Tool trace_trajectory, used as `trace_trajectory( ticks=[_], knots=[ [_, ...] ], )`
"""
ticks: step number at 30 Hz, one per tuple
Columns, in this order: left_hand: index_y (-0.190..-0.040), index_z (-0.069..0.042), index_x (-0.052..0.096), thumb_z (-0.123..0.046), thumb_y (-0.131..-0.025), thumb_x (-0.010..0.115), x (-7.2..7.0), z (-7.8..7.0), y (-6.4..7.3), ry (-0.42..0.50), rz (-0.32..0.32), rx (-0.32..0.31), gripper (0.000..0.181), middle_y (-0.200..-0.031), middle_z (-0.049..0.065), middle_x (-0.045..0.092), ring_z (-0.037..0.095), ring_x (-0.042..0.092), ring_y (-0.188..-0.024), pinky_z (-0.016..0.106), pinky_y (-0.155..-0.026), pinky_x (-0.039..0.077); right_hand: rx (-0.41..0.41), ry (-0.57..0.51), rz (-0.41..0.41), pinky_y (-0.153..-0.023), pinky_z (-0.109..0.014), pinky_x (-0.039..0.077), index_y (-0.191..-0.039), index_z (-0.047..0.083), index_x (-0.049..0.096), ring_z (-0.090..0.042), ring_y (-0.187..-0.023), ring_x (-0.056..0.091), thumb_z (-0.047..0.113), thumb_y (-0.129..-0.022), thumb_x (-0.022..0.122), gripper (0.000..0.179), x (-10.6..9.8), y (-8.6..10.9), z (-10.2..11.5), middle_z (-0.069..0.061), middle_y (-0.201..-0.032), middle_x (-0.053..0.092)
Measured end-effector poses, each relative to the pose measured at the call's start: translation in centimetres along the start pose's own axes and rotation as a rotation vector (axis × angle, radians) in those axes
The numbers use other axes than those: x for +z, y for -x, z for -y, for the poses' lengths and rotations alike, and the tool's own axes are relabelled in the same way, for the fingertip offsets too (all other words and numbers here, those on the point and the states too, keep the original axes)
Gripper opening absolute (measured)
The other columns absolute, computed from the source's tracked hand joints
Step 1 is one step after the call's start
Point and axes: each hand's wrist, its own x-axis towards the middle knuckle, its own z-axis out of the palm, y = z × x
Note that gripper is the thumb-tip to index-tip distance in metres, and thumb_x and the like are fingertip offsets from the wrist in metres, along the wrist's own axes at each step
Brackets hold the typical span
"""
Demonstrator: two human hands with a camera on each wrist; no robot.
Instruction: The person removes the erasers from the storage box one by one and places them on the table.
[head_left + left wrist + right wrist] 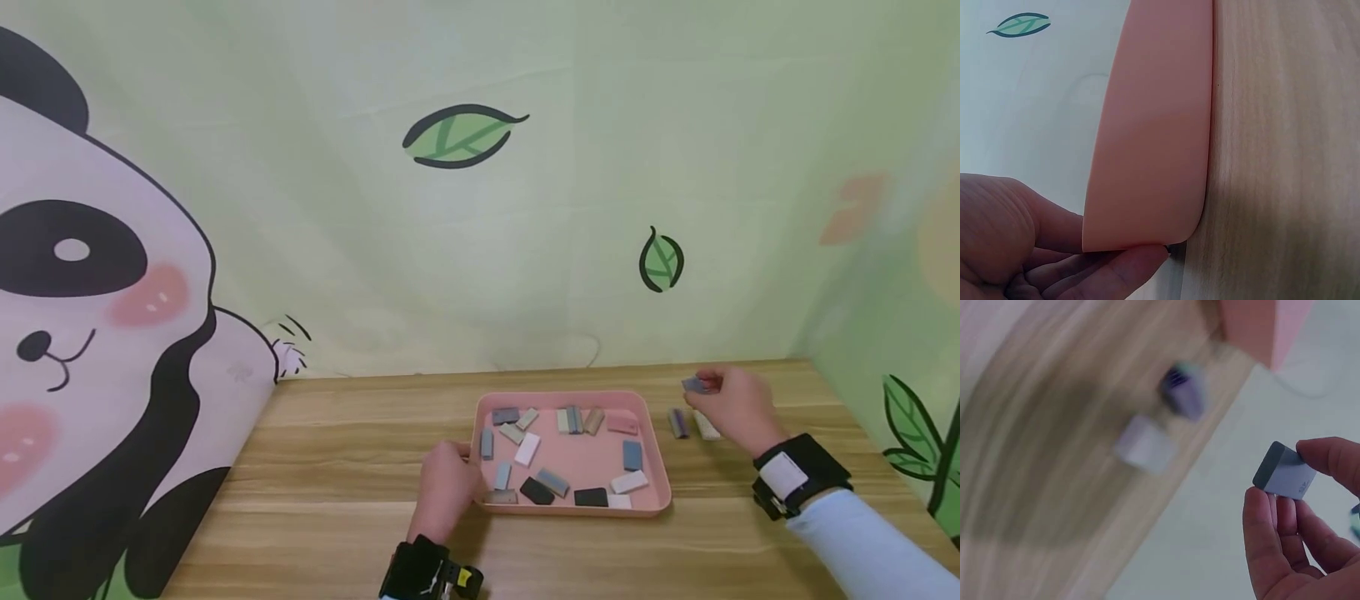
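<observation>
My right hand (738,408) pinches a small grey-blue rectangular block (1288,474) between thumb and fingers, above the table right of the tray; tiny marks show on its face. Below it on the wood lie a purple-grey block (678,423) and a white block (706,426). With my left hand (448,479) I grip the left side of a shallow pink tray (572,397) near its front corner, fingers at the outer wall (1147,137). Inside the tray lie several similar blocks, among them a pink one (622,425), a blue one (632,456) and a black one (591,497).
The wooden table (337,467) runs back to a pale green printed cloth (570,292) with leaves and a panda (97,333). At the right stands another printed cloth side (862,350). Both wrists wear black straps, the right one (798,475) above a light blue sleeve.
</observation>
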Motion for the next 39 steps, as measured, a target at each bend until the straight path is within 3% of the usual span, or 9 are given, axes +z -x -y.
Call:
trace_trajectory(
  ticks=[11,23,39],
  knots=[
    [-0.109,-0.002,0.065,-0.007,-0.084,0.057,0.1,0.2,-0.3,-0.020,-0.019,0.014,0.026,-0.089,0.008,0.057,0.018,0.054,-0.063,0.030,-0.050,0.044,0.039,0.094,-0.123,-0.065,-0.041,0.046,-0.092,-0.008,0.065,-0.029,-0.075,0.059,0.023,-0.075,0.069,0.035,-0.4,0.7,-3.9,-0.016,-0.082,0.063],
    [-0.111,-0.002,0.064,-0.006,-0.083,0.057,-0.1,0.1,0.0,-0.003,-0.005,0.017,0.029,-0.089,0.009,0.057,0.020,0.054,-0.063,0.031,-0.050,0.044,0.174,0.133,-0.048,-0.061,-0.040,0.045,-0.090,-0.008,0.064,-0.031,-0.073,0.058,0.028,-0.075,0.070,0.040,0.4,1.0,-6.0,-0.019,-0.082,0.062],
    [-0.113,-0.001,0.062,-0.007,-0.085,0.057,-0.1,0.0,0.1,0.002,-0.004,0.005,0.030,-0.090,0.009,0.057,0.019,0.055,-0.062,0.030,-0.050,0.044,0.202,0.156,0.001,-0.062,-0.042,0.045,-0.092,-0.010,0.062,-0.034,-0.075,0.057,0.031,-0.075,0.071,0.046,0.8,1.1,-6.2,-0.023,-0.087,0.061]
  ],
)
